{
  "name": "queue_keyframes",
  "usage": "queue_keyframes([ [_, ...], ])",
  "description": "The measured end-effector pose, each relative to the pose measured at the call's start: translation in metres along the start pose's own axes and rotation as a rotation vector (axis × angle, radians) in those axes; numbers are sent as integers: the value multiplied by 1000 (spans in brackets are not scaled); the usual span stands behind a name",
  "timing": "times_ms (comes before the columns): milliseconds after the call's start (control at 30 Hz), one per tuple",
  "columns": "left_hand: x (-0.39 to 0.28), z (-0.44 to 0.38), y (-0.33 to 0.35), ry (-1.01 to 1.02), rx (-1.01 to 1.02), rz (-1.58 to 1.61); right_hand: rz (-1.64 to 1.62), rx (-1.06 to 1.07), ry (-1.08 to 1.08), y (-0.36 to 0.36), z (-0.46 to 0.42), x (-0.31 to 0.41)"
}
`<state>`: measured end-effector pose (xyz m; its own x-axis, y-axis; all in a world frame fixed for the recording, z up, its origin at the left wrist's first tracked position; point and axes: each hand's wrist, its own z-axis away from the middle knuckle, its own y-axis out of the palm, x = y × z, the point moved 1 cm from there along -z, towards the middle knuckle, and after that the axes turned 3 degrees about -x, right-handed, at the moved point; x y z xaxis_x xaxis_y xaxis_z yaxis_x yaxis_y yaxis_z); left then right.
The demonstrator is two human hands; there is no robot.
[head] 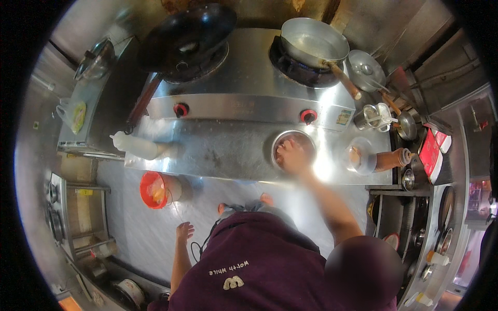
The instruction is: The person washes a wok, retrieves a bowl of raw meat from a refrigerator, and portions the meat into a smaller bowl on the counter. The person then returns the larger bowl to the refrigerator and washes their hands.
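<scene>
A round metal bowl (274,158) rests on the steel counter (221,149) in front of the stove. My right hand (290,153) is down inside it, fingers bent. Something brownish-pink lies around those fingers, blurred and partly covered by the hand, so whether I grip any of it cannot be seen. My left hand (184,230) hangs low at my side above the floor, its fingers loosely curled and holding nothing. A red-lined bucket (144,190) with pale scraps inside stands on the floor beyond this hand.
A black wok (186,37) tilts over the left burner. On the right burner sits a metal pan (315,42) above blue flames, its wooden handle pointing towards me. The counter also bears a white squeeze bottle (136,145), a clear plastic tub (362,155) and a brown sauce bottle (391,160).
</scene>
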<state>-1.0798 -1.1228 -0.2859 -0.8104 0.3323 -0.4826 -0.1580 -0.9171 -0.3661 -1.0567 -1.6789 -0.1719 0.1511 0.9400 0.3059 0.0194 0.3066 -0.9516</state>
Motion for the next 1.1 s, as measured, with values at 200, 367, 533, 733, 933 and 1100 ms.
queue_keyframes([
  [200, -15, 3, -6, 53, -22, 41, -140, 128, 235, -35, -19, -7],
  [367, 5, 2, -10, -17, -12, -12, -166, -102, 57, -30, -14, -39],
  [533, 20, -8, -13, -81, -9, -33, -185, -132, -78, 2, -10, -65],
  [733, -4, -17, -12, 23, 6, -18, 81, -246, 14, -3, 21, -12],
  [933, -29, -12, -6, 91, 8, -24, -107, 51, 374, 8, -14, -43],
  [1100, -6, -9, -10, 48, -7, -17, 9, -33, 298, -27, -9, -41],
])
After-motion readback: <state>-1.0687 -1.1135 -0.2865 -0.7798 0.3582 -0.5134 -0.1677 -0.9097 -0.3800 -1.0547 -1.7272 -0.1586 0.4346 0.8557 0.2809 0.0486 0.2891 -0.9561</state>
